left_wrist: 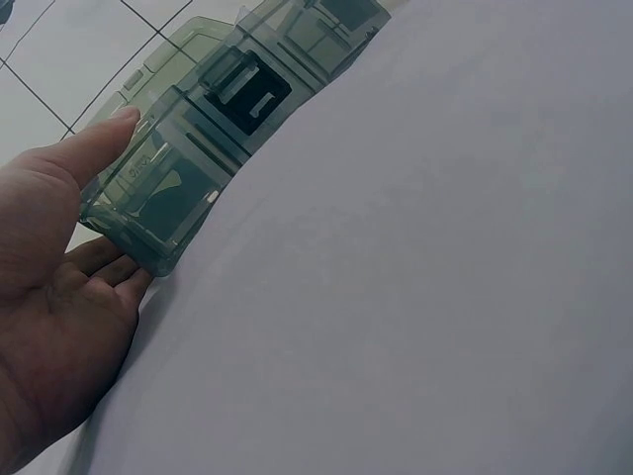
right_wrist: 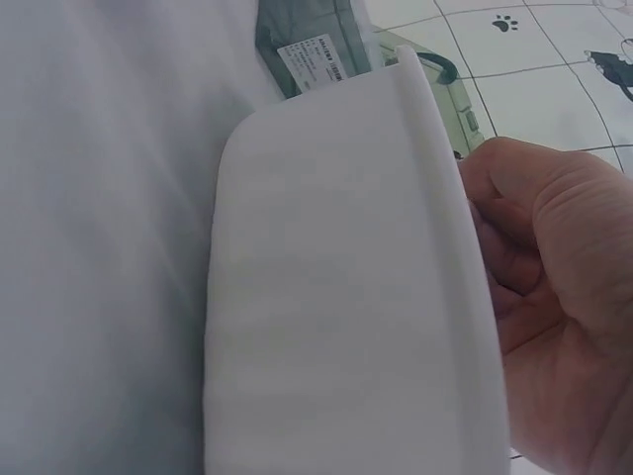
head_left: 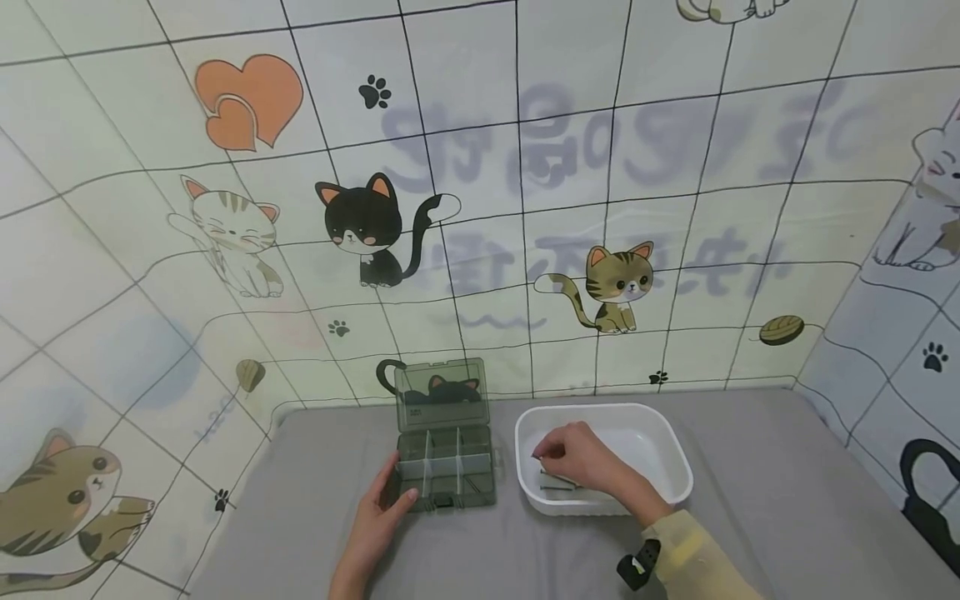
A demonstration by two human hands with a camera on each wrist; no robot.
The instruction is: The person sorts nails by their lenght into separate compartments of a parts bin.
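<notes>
Head view: a green box (head_left: pixel 442 446) stands left of a white tray (head_left: pixel 600 408), near but apart, on a grey cloth (head_left: pixel 750 475).
Green box: lies open, long axis of its body running left to right; the lid (head_left: pixel 441 413) rises from the far edge before the cat-print wall (head_left: pixel 480 125); the black latch (left_wrist: pixel 249 94) faces the person.
Left hand (head_left: pixel 378 517): grips the near left part of the box, thumb on top, fingers along the side and, in the left wrist view, at the lower corner.
Right hand (head_left: pixel 585 457): thumb and forefinger pinch a small dark piece (head_left: pixel 536 456) over the tray's left part; the tray wall hides the fingertips from the right wrist camera.
Small dark piece: visible end points left; too little shows to tell its long axis.
Pale pieces (head_left: pixel 557 482): in the tray under the right hand, long axes roughly left to right.
White tray: longer side runs left to right.
</notes>
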